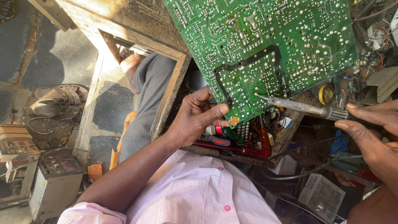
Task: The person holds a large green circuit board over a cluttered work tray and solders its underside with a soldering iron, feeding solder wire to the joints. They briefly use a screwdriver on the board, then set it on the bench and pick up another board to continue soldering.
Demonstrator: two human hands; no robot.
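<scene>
My left hand [195,118] pinches the board's [265,49] lower corner; my right hand [373,132] grips the iron [302,108], tip touching the board's lower edge.

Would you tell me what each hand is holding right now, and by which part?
The left hand grips the green circuit board by its lower edge, thumb on the solder side. The right hand holds the soldering iron by its handle end.
</scene>
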